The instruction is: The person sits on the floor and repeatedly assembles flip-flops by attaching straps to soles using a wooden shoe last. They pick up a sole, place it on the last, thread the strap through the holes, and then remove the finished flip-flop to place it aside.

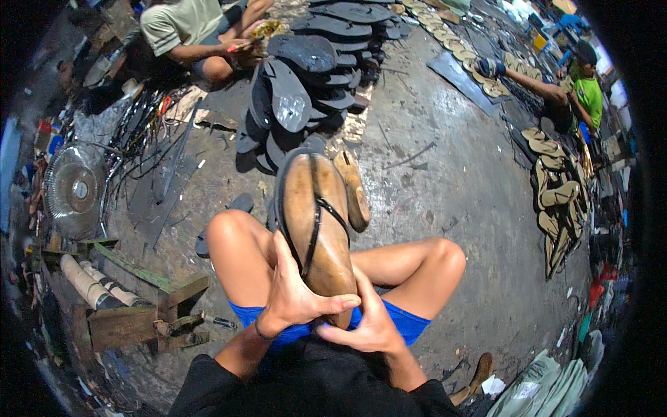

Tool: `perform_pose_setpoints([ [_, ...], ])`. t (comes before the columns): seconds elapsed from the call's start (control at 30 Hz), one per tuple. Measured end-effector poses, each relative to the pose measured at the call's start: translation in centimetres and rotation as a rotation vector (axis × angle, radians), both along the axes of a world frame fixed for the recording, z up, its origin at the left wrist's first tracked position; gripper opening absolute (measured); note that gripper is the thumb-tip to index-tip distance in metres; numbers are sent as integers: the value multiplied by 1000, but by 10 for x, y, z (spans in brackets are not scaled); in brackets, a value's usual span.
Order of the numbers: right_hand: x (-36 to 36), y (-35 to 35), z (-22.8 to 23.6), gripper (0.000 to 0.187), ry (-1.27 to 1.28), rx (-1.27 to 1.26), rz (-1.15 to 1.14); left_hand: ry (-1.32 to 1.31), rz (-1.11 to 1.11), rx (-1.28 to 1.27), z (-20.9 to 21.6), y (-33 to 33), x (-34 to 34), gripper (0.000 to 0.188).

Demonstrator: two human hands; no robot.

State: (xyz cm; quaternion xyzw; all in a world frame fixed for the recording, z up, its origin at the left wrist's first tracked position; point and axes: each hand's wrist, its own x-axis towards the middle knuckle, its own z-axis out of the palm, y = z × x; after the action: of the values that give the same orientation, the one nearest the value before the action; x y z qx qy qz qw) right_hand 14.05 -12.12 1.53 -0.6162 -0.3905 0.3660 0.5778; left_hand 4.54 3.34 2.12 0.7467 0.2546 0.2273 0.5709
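Observation:
Between both my hands, in front of my crossed legs, is a brown wooden shoe last (pixel 328 258) with its toe pointing away from me. A thin black thong strap (pixel 317 233) runs over it, and a dark sandal sole (pixel 278 198) shows along its left edge. My left hand (pixel 292 292) grips the left side near the heel, its thumb lying across the top. At the heel end, my right hand (pixel 368 323) holds the right side; some of its fingers are hidden underneath. Just beyond lies a second wooden last (pixel 354 191) on the floor.
Dark soles (pixel 292 101) are piled ahead. A person (pixel 184 35) sits at far left, another (pixel 587 90) at far right. Tan sandals (pixel 559 194) lie on the right. A fan (pixel 76 187) and a wooden bench (pixel 128 323) stand left; grey-green cloth (pixel 545 389) lies near right.

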Motion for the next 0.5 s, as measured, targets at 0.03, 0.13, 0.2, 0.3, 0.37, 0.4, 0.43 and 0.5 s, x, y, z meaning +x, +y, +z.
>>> perform_pose_setpoints([
  [0.03, -5, 4, 0, 117, 514, 259, -89, 96, -49, -11, 12, -2, 0, 153],
  [0.13, 13, -7, -12, 114, 859, 27, -5, 305, -144, 165, 15, -14, 0, 110],
  [0.2, -2, -9, -6, 93, 1070, 167, -266, 273, -224, 432, 23, 9, -3, 52],
  [0.3, -18, -18, -13, 88, 1246, 405, -527, 239, -217, 159, 21, 15, -4, 33],
  [0.37, -21, -30, -6, 89, 1277, 380, -534, 408, -279, -418, 13, 2, -20, 34],
  [0.4, -25, -31, 5, 88, 1282, 375, -575, 358, -321, -400, 12, -10, -18, 38],
  [0.43, -31, -34, 16, 88, 1288, 343, -627, 303, -473, -257, 5, -16, -24, 35],
  [0.5, -40, -41, 34, 89, 1281, 293, -738, 250, -554, -460, 4, -33, -33, 32],
])
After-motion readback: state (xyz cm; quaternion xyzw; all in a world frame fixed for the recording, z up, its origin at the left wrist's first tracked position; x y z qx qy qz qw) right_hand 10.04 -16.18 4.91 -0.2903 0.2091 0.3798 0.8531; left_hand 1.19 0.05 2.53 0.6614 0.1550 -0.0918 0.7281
